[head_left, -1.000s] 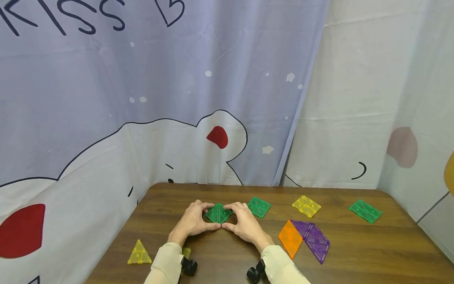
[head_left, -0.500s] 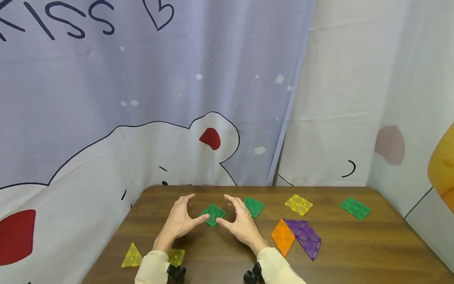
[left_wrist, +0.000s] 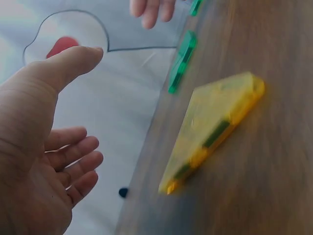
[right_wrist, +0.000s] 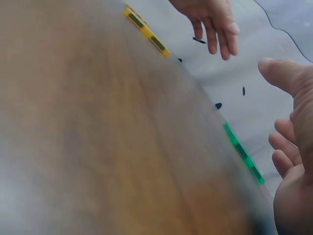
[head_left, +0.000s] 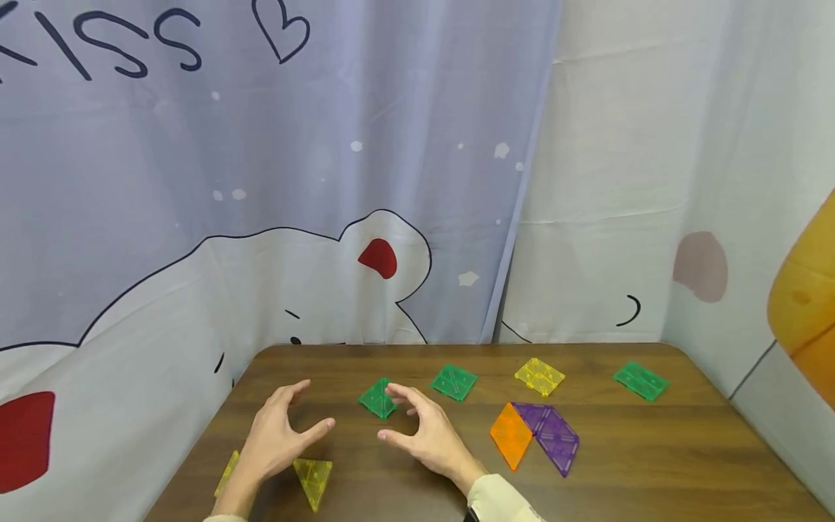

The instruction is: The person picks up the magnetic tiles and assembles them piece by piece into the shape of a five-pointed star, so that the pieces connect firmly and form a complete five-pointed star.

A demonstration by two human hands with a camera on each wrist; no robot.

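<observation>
My left hand (head_left: 274, 435) hovers over the left part of the table, fingers and thumb spread, holding nothing. Just right of its wrist lies a yellow triangular translucent tile (head_left: 313, 480), which looms large in the left wrist view (left_wrist: 210, 132). Another yellow tile (head_left: 226, 475) is partly covered by the left forearm. My right hand (head_left: 430, 435) is also loose and holds nothing; its fingers overlap the edge of a green diamond-shaped tile (head_left: 376, 399) in the head view. In the right wrist view that hand's thumb (right_wrist: 283, 76) stands apart from its fingers.
Farther back lie a second green tile (head_left: 454, 383), a yellow tile (head_left: 540, 376) and, at the right, another green tile (head_left: 641, 380). An orange diamond tile (head_left: 512, 436) touches purple tiles (head_left: 554, 438). Behind the wooden table (head_left: 626, 449) hangs a printed curtain (head_left: 391, 145).
Both hands have let go of the green tile and drawn apart. The left hand has moved left and nearer to me, the right hand slightly nearer. The head view has shifted a little.
</observation>
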